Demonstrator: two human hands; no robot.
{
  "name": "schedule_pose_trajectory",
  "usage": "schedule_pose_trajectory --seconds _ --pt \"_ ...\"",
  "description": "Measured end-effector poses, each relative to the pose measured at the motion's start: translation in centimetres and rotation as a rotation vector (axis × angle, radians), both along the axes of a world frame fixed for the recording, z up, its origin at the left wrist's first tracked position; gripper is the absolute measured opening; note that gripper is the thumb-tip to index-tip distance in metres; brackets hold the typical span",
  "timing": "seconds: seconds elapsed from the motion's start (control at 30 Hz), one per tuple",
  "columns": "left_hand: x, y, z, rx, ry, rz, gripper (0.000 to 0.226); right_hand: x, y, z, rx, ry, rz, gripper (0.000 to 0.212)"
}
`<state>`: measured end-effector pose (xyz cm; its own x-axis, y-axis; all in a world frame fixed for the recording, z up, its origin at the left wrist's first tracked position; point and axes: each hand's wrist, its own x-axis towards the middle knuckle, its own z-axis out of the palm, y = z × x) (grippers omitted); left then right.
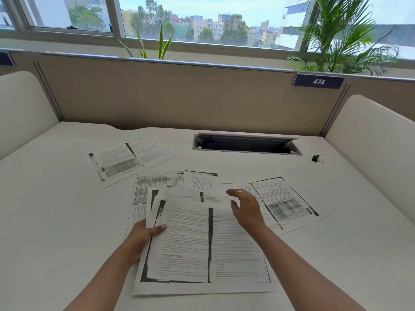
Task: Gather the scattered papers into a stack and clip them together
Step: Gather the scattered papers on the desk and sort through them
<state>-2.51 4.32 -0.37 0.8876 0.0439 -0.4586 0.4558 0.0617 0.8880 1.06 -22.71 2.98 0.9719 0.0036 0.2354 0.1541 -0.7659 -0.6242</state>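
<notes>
**A:** Paper status from the head view? Anything gathered?

**B:** Partly. Left hand is pinching the left edge of the near stack, thumb on top, other fingers hidden beneath. Right hand is hovering over its far right corner, fingers loosely spread and curled, gripping nothing.

**A:** Loose ones?

**B:** One sheet is lying apart, far left. Another is sitting just right of the hand. More are poking out behind the stack.

**A:** Handling?

**B:** Light, floppy, sliding easily on the desk. I'd be taking them by the edges and squaring before clipping.

**A:** Clip?

**B:** Binder clip is sitting far right, well apart, untouched.
</notes>
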Motion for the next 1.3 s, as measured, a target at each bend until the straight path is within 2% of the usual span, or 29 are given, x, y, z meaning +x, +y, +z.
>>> schedule_pose_trajectory --seconds 0.2,0.37,0.5,0.57,0.6,0.67,0.7,0.8,0.87,0.9,1.0,1.13,1.3 --pt "0.0 0.1 -0.2 -0.041 -0.016 0.071 0.03 -0.8 -3.2 -1.5 0.169 0.104 -0.145 0.032" --pt "-0.1 0.2 0.1 -0.129 -0.016 0.107 0.031 -1.5 -5.9 -1.9 0.408 0.302 -0.255 0.047" --pt "-0.2 -0.4 0.6 -0.176 -0.014 0.101 0.03 -1.8 -7.0 -2.4 0.548 0.465 -0.194 0.067" --pt "-0.2 -0.9 0.9 -0.196 -0.014 0.097 0.028 -1.8 -7.4 -2.6 0.649 0.47 -0.142 0.082" --pt "-0.2 -1.1 1.1 -0.205 -0.014 0.09 0.027 -1.7 -7.6 -2.7 0.697 0.455 -0.12 0.081" --pt "-0.2 -1.5 1.3 -0.217 -0.018 0.076 0.029 -1.9 -7.7 -2.3 0.801 0.452 -0.066 0.062" --pt "-0.2 -1.8 1.4 -0.219 -0.021 0.072 0.028 -1.9 -8.0 -2.4 0.854 0.468 -0.034 0.063" --pt "0.0 -2.2 1.6 -0.217 -0.031 0.066 0.025 -1.9 -8.7 -2.8 0.955 0.502 0.031 0.091" --pt "0.3 -2.3 1.6 -0.169 -0.032 0.044 0.026 -2.3 -8.9 -2.7 0.981 0.489 0.034 0.088" --pt "0.5 -2.3 1.7 -0.131 -0.03 0.029 0.025 -2.4 -9.0 -2.7 0.975 0.469 0.013 0.079" --pt "1.1 -2.3 1.8 0.034 -0.046 0.007 0.019 -3.0 -9.3 -2.8 1.007 0.404 -0.091 0.031" --pt "1.6 -1.7 1.9 0.355 -0.129 -0.014 0.012 -3.2 -10.0 -3.8 1.049 0.342 -0.255 0.034" --pt "2.1 -0.3 1.8 0.8 -0.242 -0.249 0.014 -2.8 -10.3 -5.2 1.026 0.285 -0.354 0.028"
